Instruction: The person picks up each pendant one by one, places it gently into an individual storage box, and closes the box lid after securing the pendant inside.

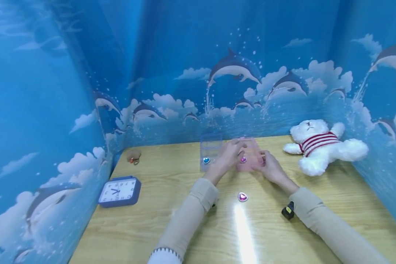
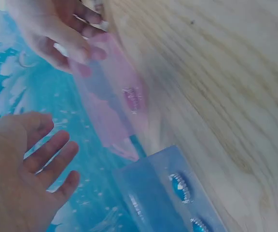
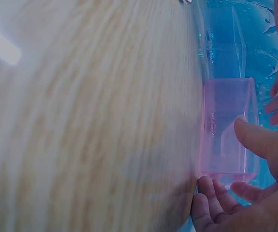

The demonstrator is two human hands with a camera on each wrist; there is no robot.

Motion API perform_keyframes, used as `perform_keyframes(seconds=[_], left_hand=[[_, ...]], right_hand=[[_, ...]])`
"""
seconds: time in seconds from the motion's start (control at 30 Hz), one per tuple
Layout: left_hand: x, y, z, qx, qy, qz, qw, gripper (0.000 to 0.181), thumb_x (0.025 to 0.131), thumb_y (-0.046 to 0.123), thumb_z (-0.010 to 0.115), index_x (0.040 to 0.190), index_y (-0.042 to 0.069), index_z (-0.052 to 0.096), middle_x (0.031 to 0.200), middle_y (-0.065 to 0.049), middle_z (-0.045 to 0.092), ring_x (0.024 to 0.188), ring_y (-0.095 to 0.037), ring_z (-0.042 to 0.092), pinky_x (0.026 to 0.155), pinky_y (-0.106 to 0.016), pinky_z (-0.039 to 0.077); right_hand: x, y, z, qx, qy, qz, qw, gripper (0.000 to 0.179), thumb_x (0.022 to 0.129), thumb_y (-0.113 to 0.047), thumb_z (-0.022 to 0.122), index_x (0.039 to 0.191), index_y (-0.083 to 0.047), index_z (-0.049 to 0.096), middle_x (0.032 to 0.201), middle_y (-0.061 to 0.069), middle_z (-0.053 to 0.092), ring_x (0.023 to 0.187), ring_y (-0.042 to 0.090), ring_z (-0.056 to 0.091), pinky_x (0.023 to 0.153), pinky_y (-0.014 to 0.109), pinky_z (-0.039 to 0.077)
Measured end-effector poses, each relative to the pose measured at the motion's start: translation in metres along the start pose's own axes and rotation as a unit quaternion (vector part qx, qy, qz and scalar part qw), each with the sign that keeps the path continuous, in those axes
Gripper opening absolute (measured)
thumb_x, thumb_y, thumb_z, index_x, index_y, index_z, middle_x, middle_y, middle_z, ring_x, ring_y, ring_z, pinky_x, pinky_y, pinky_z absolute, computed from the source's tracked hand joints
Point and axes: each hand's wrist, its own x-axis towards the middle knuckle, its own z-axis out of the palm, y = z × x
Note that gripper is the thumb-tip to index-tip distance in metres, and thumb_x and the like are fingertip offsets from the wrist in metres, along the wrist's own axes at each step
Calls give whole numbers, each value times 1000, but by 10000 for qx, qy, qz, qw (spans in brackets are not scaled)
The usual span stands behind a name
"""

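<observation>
A translucent pink plastic box lies on the table with one pink gem inside it. My right hand grips the box's right end, thumb over the wall and fingers outside, as the right wrist view shows. My left hand hovers near the box with its fingers loosely spread, holding nothing. Beside the pink box on the left is a clear bluish plastic box. Two blue gems show in that box in the left wrist view. A loose pink heart-shaped gem lies on the table nearer the person.
The wooden table meets a blue dolphin-print curtain behind and at both sides. At the right lies a white teddy bear in a striped top. A blue clock stands at the left, with a small brownish item behind it.
</observation>
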Motion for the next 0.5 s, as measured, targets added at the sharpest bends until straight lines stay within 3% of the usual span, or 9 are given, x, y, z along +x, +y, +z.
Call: perform_keyframes(seconds=[0.1, 0.2, 0.3, 0.5], left_hand=[[-14, 0, -8, -427, -140, 247, 9987, 42, 104, 29, 67, 144, 22, 61, 154, -2, 59, 140, -23, 59, 116, -40, 53], [-32, 3, -14, -675, -490, 426, 9956, 54, 105, 34, 65, 155, 25, 51, 162, -3, 51, 146, -27, 54, 120, -46, 49], [-47, 6, -18, -621, -832, 589, 9929, 58, 106, 40, 60, 161, 28, 43, 166, -1, 47, 150, -25, 49, 124, -45, 45], [-70, 13, -15, -415, -1515, 937, 9831, 58, 106, 40, 62, 160, 27, 45, 164, -3, 48, 151, -23, 48, 126, -40, 42]], right_hand=[[1, 2, 0, 26, -41, 4, 10000, 71, 98, -15, 73, 149, 17, 36, 128, 40, 59, 110, 44, 63, 92, 51, 57], [1, 4, -1, 42, -91, 40, 9999, 73, 99, -18, 73, 150, 17, 35, 129, 40, 59, 109, 43, 63, 91, 47, 57], [1, 4, -2, 4, -117, 66, 9999, 74, 100, -19, 72, 151, 17, 33, 130, 40, 58, 111, 44, 62, 90, 47, 57], [2, 3, -1, -36, -173, 149, 9997, 74, 99, -18, 72, 152, 17, 32, 132, 41, 56, 113, 46, 61, 94, 53, 56]])
